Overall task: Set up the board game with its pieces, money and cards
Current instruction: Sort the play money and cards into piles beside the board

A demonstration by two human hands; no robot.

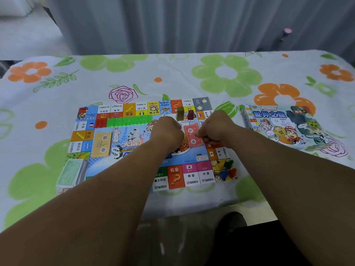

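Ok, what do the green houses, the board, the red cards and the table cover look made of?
Green houses: likely plastic, translucent and glossy, a bright moulded row.
Board: printed paper or thin card, lying flat with a slight sheen.
Red cards: printed card, matte, thin edges, apparently pinched by the right hand.
Table cover: soft printed fabric or thin vinyl; unclear which.

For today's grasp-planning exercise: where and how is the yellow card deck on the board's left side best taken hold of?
Probably by its two long edges, coming down from above. The yellow card deck lies flat on the board, a low rectangle, so only its edges offer purchase, and a pinch across the long edges spans its narrower width.
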